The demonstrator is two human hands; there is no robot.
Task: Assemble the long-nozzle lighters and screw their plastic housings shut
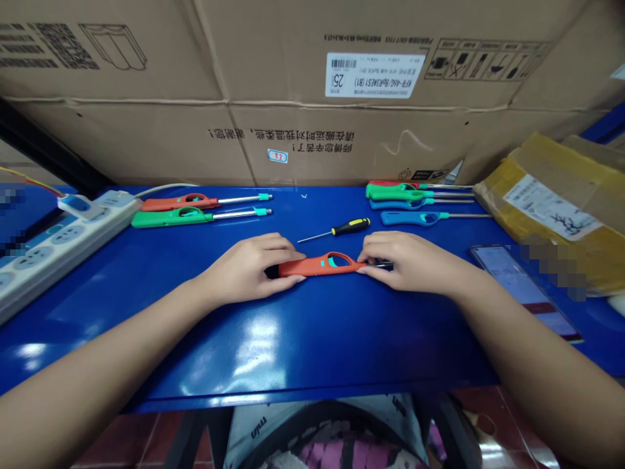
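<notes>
A printed cardboard box (278, 71) walls off the back of the glossy blue table (351, 352). On the table's right side lies a yellow-taped parcel (520, 169), on the left a white power strip (73, 229), and near the right forearm a smartphone (530, 293).

At the centre, the left hand (251, 267) grasps the rear end of an orange gas lighter (315, 266), while the right hand (410, 264) pinches its front, where handle meets barrel; the fingers hide part of the barrel. The lighter lies crosswise between the hands, low over the table; whether it touches the surface, I cannot tell.

Beyond it, a second orange lighter (180, 202) and a green-handled lighter (170, 217) sit at left, and a cluster of red, green and blue lighters (407, 218) at right. Between these groups rests the smallest item, a black-and-yellow screwdriver (350, 227), unheld.

The step in hand looks like two-handed work at the lighter's front; the next move probably calls for a steady left hold and fine right-hand finger control.
</notes>
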